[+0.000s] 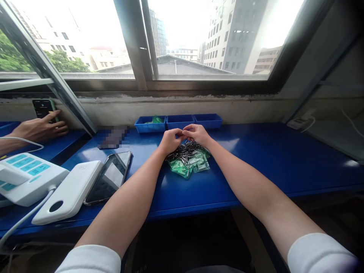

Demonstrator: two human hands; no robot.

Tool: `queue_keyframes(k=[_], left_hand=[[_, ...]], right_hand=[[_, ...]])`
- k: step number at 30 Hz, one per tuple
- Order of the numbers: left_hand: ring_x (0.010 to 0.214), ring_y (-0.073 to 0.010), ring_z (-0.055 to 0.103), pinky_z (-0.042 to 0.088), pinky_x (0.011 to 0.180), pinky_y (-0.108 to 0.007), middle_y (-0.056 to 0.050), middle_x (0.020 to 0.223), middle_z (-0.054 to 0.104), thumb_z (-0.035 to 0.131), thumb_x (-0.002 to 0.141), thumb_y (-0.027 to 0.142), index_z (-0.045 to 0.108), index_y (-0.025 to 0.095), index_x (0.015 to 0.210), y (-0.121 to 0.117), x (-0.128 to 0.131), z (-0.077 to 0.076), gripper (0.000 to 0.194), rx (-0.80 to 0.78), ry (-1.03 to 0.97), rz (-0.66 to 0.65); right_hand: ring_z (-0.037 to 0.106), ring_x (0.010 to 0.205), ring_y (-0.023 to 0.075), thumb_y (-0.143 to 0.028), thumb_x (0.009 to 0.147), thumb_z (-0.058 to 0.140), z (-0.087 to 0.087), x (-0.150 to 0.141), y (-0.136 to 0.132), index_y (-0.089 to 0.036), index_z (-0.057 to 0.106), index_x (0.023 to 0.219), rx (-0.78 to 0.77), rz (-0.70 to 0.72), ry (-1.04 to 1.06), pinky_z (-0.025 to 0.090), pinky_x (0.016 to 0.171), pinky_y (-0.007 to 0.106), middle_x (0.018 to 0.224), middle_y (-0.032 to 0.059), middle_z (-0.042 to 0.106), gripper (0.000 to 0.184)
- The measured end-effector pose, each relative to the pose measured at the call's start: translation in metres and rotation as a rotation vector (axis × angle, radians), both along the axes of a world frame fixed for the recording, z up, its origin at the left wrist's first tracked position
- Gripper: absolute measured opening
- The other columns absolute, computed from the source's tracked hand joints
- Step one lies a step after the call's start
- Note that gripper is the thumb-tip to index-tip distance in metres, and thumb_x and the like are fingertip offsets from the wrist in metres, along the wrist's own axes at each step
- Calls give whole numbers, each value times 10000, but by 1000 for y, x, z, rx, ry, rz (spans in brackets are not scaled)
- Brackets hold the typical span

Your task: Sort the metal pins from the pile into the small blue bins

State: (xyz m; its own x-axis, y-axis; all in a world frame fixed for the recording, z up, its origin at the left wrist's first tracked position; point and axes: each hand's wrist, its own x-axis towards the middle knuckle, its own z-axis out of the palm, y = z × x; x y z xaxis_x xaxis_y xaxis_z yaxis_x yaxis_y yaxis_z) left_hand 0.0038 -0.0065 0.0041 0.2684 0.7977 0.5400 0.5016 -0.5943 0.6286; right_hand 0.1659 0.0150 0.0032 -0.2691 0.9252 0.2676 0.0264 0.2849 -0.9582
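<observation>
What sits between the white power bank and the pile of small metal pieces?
Head view: a dark-screened device beside the power bank, then the person's left forearm, then blue tabletop up to the pile.

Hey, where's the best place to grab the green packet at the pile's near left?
Probably pinch the green packet by its near edge, coming from the wearer's side: that edge sticks out over the blue table, while dark metal pieces seem to cover its far part.

Workshop: blue bench (256, 163), plastic bins (176, 124), metal pieces (184, 152).
</observation>
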Motion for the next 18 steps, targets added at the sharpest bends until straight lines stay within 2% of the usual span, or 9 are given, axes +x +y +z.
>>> queue_keyframes(k=[6, 12, 18], left_hand=[[707, -163, 615, 476, 693, -267, -32, 798, 714, 607, 777, 325, 700, 170, 827, 6, -3, -1, 187, 1, 1, 140], [700, -169, 612, 454, 662, -258, -35, 749, 698, 495, 849, 319, 683, 176, 792, 8, -4, -3, 243, 17, 61, 152], [696, -176, 603, 440, 652, -262, -46, 737, 692, 433, 886, 366, 644, 186, 709, 11, -6, -5, 328, 15, 129, 209]], right_hand=[[569, 539, 125, -398, 587, 777, 0, 4, 0, -166, 673, 775, 40, -44, -34, 414, 469, 234, 621, 14, 663, 316], [539, 512, 108, -448, 647, 717, -3, 4, 4, -141, 682, 690, 101, -77, -116, 452, 532, 251, 612, 36, 671, 312], [557, 523, 120, -425, 620, 730, 1, 1, 0, -156, 678, 745, 72, -120, -4, 425, 491, 242, 627, 31, 673, 301]])
